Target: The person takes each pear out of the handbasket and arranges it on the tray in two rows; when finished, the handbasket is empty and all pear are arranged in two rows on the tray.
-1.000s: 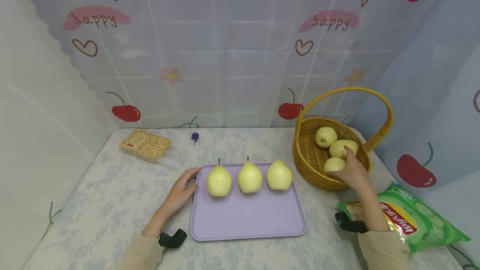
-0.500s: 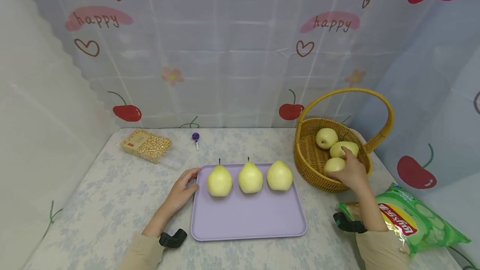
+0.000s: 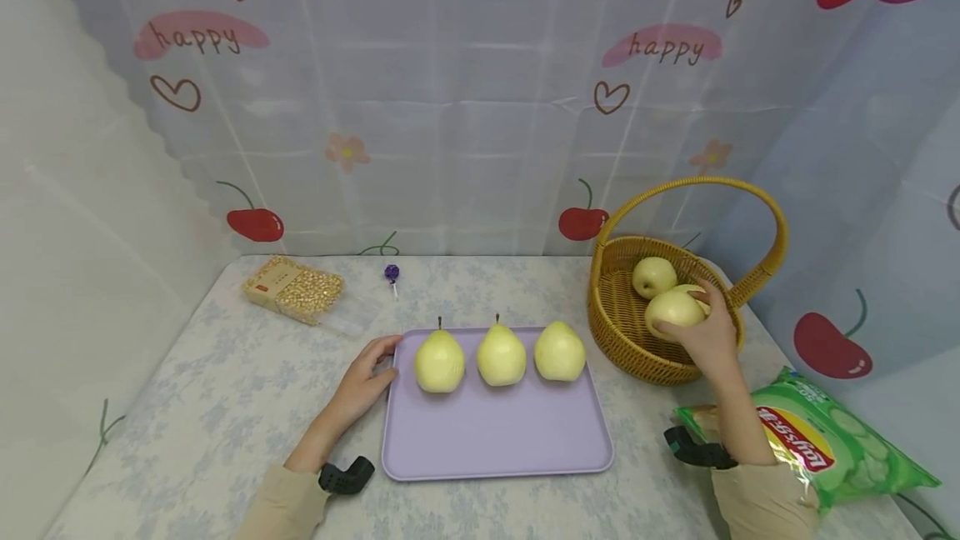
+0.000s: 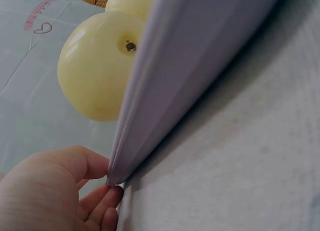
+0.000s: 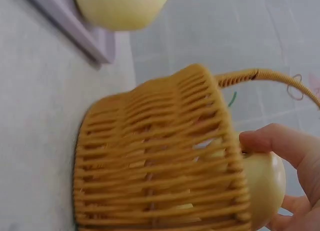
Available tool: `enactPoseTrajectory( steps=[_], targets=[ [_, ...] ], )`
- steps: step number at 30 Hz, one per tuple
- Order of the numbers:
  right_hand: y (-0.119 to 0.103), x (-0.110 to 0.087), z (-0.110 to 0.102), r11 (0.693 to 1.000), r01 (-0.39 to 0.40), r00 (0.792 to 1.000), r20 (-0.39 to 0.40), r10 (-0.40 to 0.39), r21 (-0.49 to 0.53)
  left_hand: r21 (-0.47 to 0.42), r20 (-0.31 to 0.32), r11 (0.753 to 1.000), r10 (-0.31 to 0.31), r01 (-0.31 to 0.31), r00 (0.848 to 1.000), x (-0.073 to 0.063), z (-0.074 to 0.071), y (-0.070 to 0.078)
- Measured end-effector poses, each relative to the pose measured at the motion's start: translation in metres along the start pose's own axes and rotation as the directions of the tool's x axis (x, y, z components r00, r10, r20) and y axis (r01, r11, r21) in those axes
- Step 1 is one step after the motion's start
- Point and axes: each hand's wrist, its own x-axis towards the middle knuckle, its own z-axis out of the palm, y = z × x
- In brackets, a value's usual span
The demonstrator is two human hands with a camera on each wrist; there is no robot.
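Note:
My right hand [image 3: 711, 336] grips a pale yellow pear [image 3: 672, 312] inside the wicker basket [image 3: 622, 340] on the right. In the right wrist view, thumb and fingers lie around this pear [image 5: 267, 188] above the basket's rim. Another pear [image 3: 654, 277] sits farther back in the basket, and a third is mostly hidden behind the held one. My left hand [image 3: 366, 380] holds the left edge of a lilac tray [image 3: 498, 440]; the left wrist view has the thumb and fingers at its corner. Three pears stand in a row on the tray: left [image 3: 439, 362], middle [image 3: 501, 357] and right [image 3: 559, 352].
The basket's tall handle [image 3: 705, 180] arches over its opening. A green chip bag [image 3: 847, 440] lies by the right forearm. At the back left are a bag of corn kernels [image 3: 292, 290] and a purple lollipop [image 3: 392, 273]. A printed curtain [image 3: 480, 132] hangs behind the table.
My right hand has taken hold of the front pear in the basket and raised it a little, so it now covers part of the pear behind. The left hand stays on the tray.

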Motion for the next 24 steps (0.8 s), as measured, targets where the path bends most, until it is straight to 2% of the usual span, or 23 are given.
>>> enactPoseTrajectory(
  steps=[6,15,17,20,24],
  targets=[
    [-0.027,-0.011,0.008,0.998,0.047,0.998,0.03,-0.048,0.031,-0.013,0.012,1.0,-0.004,0.004,1.0,-0.004,-0.004,0.014],
    [-0.069,-0.037,0.041,0.986,0.138,0.974,0.168,-0.153,0.096,-0.002,0.02,1.0,-0.012,0.012,1.0,-0.004,-0.003,0.014],
    [-0.077,-0.045,0.053,0.979,0.162,0.963,0.195,-0.184,0.126,-0.004,0.014,1.0,-0.009,0.009,1.0,-0.003,-0.003,0.012],
    [-0.089,-0.059,0.072,0.963,0.198,0.941,0.239,-0.239,0.181,-0.012,-0.005,1.0,-0.008,0.008,1.0,0.0,0.001,0.0],
    [-0.102,-0.08,0.096,0.937,0.248,0.895,0.311,-0.318,0.245,-0.003,-0.014,1.0,-0.005,0.004,1.0,0.006,0.005,-0.019]
  ],
)
